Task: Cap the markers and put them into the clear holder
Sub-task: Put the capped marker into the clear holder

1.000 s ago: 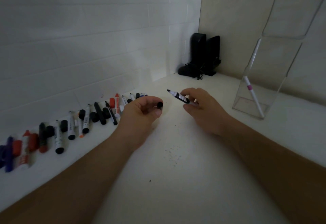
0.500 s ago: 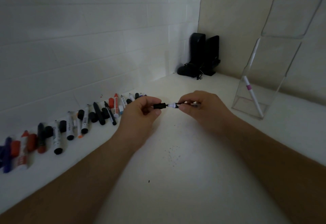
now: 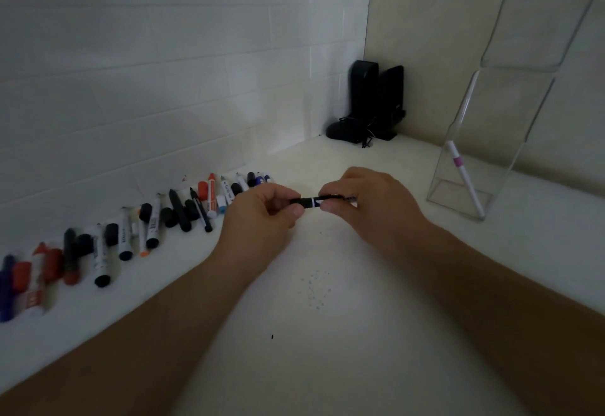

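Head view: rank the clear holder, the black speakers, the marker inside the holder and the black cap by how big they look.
1. clear holder
2. black speakers
3. marker inside the holder, long but thin
4. black cap, between both hands

The speakers sit farther back, so their true size is unsure.

Head camera — looking down, close.
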Demonstrator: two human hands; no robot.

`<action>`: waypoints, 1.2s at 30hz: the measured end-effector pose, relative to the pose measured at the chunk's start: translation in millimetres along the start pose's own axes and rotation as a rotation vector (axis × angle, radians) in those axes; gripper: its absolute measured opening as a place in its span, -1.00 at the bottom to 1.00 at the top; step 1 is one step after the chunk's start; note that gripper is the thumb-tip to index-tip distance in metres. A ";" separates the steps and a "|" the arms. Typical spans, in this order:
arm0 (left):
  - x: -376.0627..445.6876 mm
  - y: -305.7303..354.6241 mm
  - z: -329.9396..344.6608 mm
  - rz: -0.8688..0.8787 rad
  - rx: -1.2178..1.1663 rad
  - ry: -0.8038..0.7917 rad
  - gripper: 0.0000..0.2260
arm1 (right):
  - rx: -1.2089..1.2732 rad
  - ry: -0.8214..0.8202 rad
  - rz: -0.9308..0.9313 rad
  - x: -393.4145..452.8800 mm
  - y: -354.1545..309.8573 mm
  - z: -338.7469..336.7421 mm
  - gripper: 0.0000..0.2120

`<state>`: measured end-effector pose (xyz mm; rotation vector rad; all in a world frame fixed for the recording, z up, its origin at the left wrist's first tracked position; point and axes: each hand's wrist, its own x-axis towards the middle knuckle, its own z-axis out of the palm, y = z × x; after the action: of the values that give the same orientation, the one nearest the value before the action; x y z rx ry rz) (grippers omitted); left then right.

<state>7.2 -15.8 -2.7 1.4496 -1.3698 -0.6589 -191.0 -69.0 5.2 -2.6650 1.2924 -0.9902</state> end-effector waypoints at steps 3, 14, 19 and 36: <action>-0.4 -0.1 0.0 0.038 0.073 -0.007 -0.89 | -0.021 -0.013 0.019 -1.5 -2.5 6.3 -0.82; -1.1 4.0 2.9 0.085 -0.029 0.002 -0.92 | -0.425 -0.134 -0.118 -1.4 -16.6 -4.8 -0.67; -7.0 -0.6 0.9 0.230 -0.015 -0.061 -0.77 | -0.298 -0.255 -0.001 -10.3 -30.6 -37.9 -0.72; -19.6 1.0 6.3 0.429 0.381 -0.284 -0.69 | -0.444 0.179 0.491 -30.6 72.5 -133.1 -0.62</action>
<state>-2.9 1.1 -8.7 1.3136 -2.0408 -0.3412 -328.8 -62.1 75.0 -2.3386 2.2932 -0.9691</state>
